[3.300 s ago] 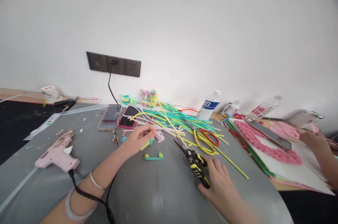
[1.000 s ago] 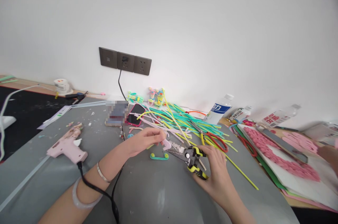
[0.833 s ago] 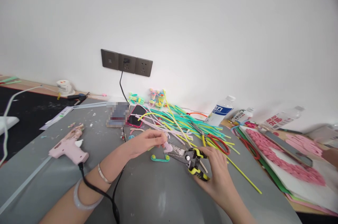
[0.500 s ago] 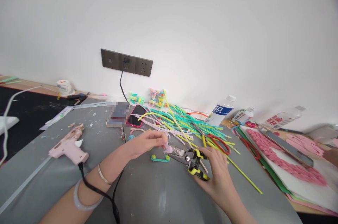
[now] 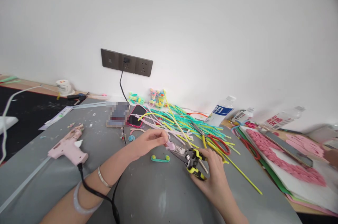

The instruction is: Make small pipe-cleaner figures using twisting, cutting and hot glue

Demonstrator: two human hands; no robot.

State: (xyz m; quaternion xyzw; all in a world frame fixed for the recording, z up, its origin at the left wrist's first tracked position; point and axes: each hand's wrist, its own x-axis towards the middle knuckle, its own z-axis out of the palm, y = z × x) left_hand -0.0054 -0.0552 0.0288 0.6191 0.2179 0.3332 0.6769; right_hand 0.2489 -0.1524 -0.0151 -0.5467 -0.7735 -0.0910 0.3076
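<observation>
My right hand (image 5: 213, 169) is closed around the yellow-and-black handles of a pair of wire cutters (image 5: 190, 159), whose jaws point up and to the left. Between the fingertips of my left hand (image 5: 153, 141) is a small lilac pipe cleaner piece (image 5: 170, 145), right at the tips of the jaws. Whether the blades touch it I cannot tell. Just below lies a short teal pipe cleaner piece with curled yellow-green ends (image 5: 160, 159). Behind my hands spreads a loose pile of teal, yellow and lilac pipe cleaners (image 5: 182, 122).
A pink glue gun (image 5: 69, 148) lies at left, its black cord running under my left forearm. Red-handled scissors (image 5: 218, 143) rest on the pile. Small pipe cleaner figures (image 5: 157, 98), a phone (image 5: 137, 115) and a water bottle (image 5: 220, 111) are at the back. Pink braided work (image 5: 285, 157) lies right.
The cutters have tilted slightly, their handles drawing a little closer together and shifting slightly left. The lilac piece has turned a little in my left fingers, which stay nearly in place.
</observation>
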